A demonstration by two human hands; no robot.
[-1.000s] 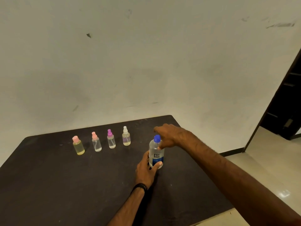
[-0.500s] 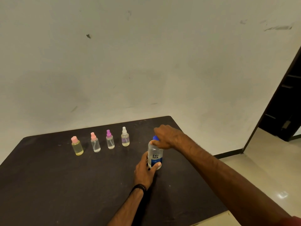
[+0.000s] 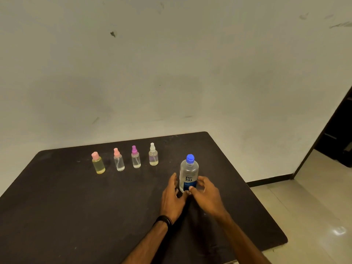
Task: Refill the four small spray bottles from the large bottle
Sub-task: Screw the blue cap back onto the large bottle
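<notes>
Left hand (image 3: 172, 195) reaches toward 1 o'clock, fingers straight; right hand (image 3: 206, 195) toward 11 o'clock, fingers loosely curled, thumbs nearly meeting.
</notes>
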